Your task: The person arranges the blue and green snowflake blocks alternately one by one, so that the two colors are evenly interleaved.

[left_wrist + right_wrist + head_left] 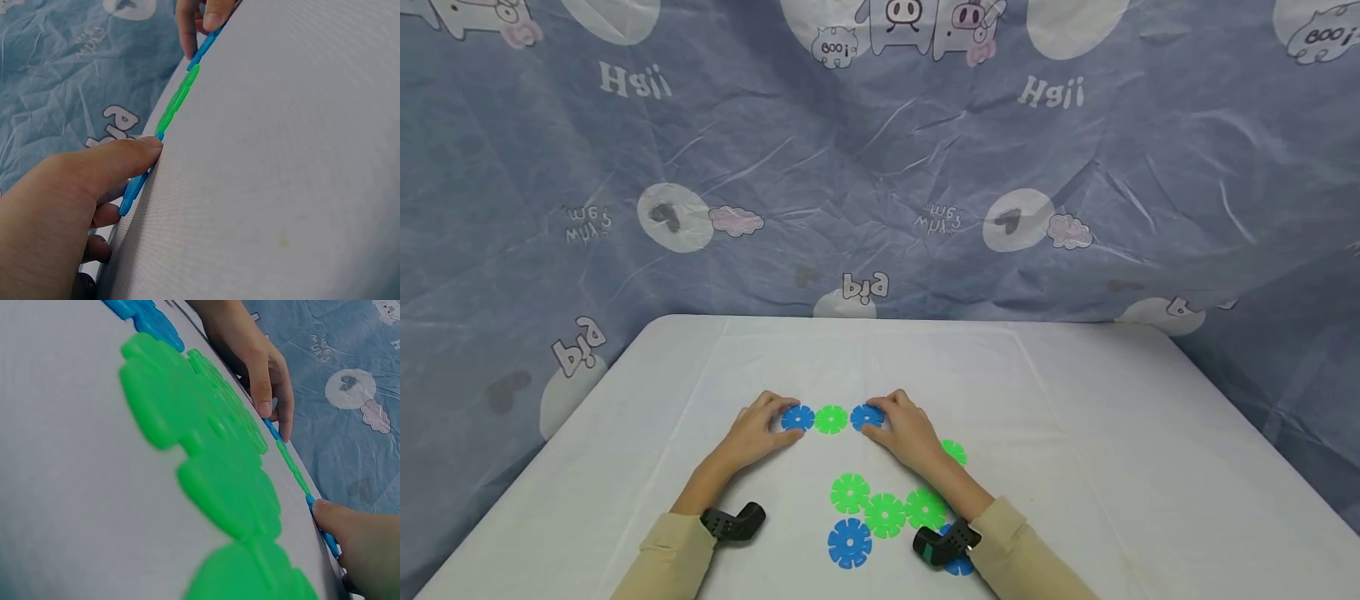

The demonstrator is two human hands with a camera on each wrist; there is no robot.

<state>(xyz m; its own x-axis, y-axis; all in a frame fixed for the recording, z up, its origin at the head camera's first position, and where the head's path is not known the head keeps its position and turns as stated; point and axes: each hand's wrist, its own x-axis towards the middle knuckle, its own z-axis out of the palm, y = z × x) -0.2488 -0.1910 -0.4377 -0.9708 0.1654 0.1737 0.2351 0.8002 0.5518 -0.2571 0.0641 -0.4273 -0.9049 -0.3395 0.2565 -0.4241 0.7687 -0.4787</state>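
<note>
Three flat, notched, flower-shaped plastic discs lie in a row across the white table. The left blue disc point(798, 418) is held at its edges between the thumb and fingers of my left hand point(758, 431). Right beside it lies a green disc point(831, 420). On the other side of a small gap, my right hand point(912, 429) grips the right blue disc point(865, 417) by thumb and forefinger. In the left wrist view the left thumb presses on the edge of the blue disc point(134, 187), and the row appears nearly edge-on.
Nearer to me lie several loose discs: green ones point(885, 516) bunched together, a blue disc point(849, 543) beside them, and another blue disc point(959, 567) partly under the right wrist strap. A green disc point(954, 451) shows behind the right forearm. Printed cloth point(850, 167) hangs behind the table point(1075, 467).
</note>
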